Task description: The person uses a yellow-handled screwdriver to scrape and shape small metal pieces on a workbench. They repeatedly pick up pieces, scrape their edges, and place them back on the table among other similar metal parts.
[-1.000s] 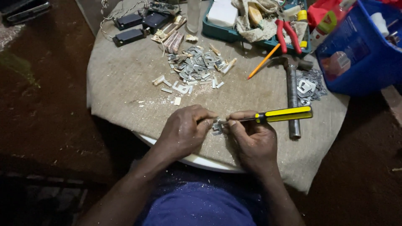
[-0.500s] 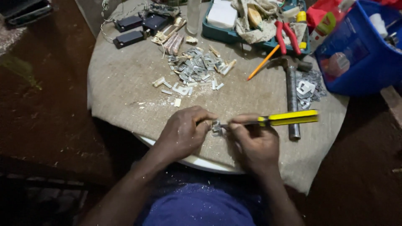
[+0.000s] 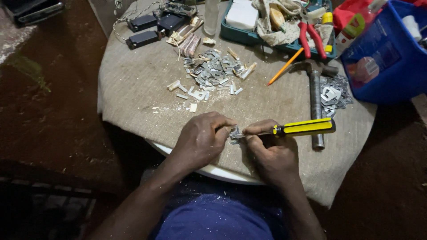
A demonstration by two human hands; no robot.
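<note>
Head view: blue bin (image 3: 391, 66) holds rolls; right hand (image 3: 273, 153) grips screwdriver (image 3: 304, 127).

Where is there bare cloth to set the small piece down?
Bare cloth lies left of the metal scrap pile, and between the pile and the hammer. The far edge is crowded: teal tray, blue tub. The hands fill the near edge.

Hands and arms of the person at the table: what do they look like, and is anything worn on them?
Both are bare: the left hand and right hand wear no gloves, rings or watch that I can see, and no sleeves reach the forearms. Pale dust speckles the fingers and knuckles. Below them shows dark blue clothing, flecked with the same dust.
</note>
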